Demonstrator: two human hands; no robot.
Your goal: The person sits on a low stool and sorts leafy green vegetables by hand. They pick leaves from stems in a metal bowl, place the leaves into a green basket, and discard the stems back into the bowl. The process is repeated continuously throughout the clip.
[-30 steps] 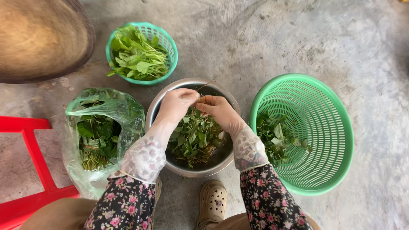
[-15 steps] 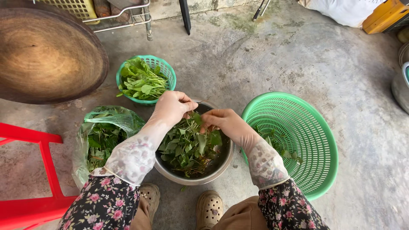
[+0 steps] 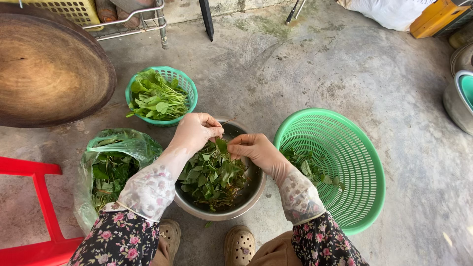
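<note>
Concrete floor [image 3: 315,64], seen from above. Steel bowl [image 3: 253,189] sits on the floor right in front of the feet, heaped with green leafy sprigs [image 3: 214,175].

Left hand [image 3: 194,132] over the bowl's far left rim, fingers drawn together, pinching the upper end of a thin stem [image 3: 225,121]. Right hand [image 3: 256,150] over the far right part of the bowl, fingertips pressed together on a leaf at the top of the heap. The two hands almost meet, just apart.

Both hands look gloved in thin clear plastic; lace cuffs and floral sleeves behind them.

Large green basket [image 3: 359,172] touching or just beside the bowl on the right, a few leaves lying along its near-left wall. Small green basket [image 3: 189,88] beyond the bowl, to the left, filled with leaves. Clear plastic bag [image 3: 128,145] of greens left of the bowl. Red stool [image 3: 34,192] at the bottom left corner. Round woven tray [image 3: 49,69] top left. Two beige clogs below the bowl.
</note>
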